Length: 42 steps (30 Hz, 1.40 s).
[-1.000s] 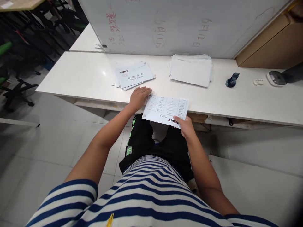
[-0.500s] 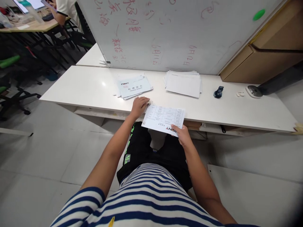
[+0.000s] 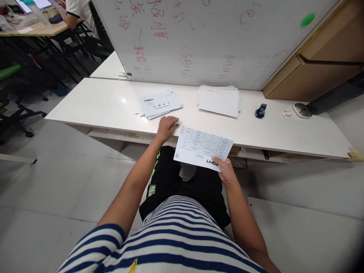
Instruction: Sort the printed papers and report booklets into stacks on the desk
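The right hand (image 3: 226, 171) is clamped, thumb on top, on the near right corner of a white rectangular paper sheet (image 3: 200, 146) printed with a grid and an upside-down PONY logo. The sheet is over the front edge of a long, glossy white bench (image 3: 105, 104). The left hand (image 3: 167, 128) is at that edge, fingers touching a small pale object (image 3: 178, 123); whether they grip it, I cannot tell. Beyond lie a white-and-pale-blue stack of printed reports (image 3: 161, 103), left, and a pile of white paper sheets (image 3: 218, 101), right.

An office: whiteboard (image 3: 210, 41), desks, swivel chairs (image 3: 24, 117), stacked papers (image 3: 218, 101).
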Motion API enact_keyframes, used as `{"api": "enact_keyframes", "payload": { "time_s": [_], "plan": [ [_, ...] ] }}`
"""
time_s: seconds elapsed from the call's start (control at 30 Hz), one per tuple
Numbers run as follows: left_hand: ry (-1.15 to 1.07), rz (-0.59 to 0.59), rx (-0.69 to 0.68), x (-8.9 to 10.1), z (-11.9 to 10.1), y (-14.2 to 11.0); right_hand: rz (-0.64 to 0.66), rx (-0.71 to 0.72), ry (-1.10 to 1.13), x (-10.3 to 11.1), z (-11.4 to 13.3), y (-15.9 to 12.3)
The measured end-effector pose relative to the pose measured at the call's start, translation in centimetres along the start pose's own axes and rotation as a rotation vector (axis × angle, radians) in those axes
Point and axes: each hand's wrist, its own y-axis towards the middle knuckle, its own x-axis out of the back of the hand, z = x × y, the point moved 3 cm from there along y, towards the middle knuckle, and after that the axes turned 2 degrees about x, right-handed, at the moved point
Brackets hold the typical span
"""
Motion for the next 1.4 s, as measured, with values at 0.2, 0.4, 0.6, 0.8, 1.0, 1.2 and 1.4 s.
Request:
{"api": "enact_keyframes", "payload": {
  "time_s": [0.2,0.4,0.6,0.8,1.0,1.2,1.4],
  "plan": [
    [0.001,-0.021,-0.028,-0.1,0.1,0.0,0.012,0.002,0.006,-0.2,0.3,-0.1],
    [0.019,-0.011,-0.021,-0.1,0.2,0.1,0.030,0.026,-0.002,-0.5,0.6,0.1],
    [0.045,-0.010,-0.027,-0.1,-0.1,0.0,0.014,-0.008,-0.013,-0.7,0.1,0.0],
    [0.123,-0.070,-0.030,-0.3,-0.7,-0.6,0.014,0.031,-0.014,-1.8,1.1,1.0],
    [0.190,-0.043,-0.012,-1.7,0.7,-0.6,0.040,0.238,-0.089,-6.4,5.4,5.7],
    [0.179,-0.030,0.024,-1.6,0.5,-0.6,0.303,0.328,-0.306,-16.7,9.9,15.1],
    [0.158,-0.068,-0.012,-0.4,-0.6,-0.7,0.453,0.282,-0.825,-25.8,9.2,23.9]
  ]
}}
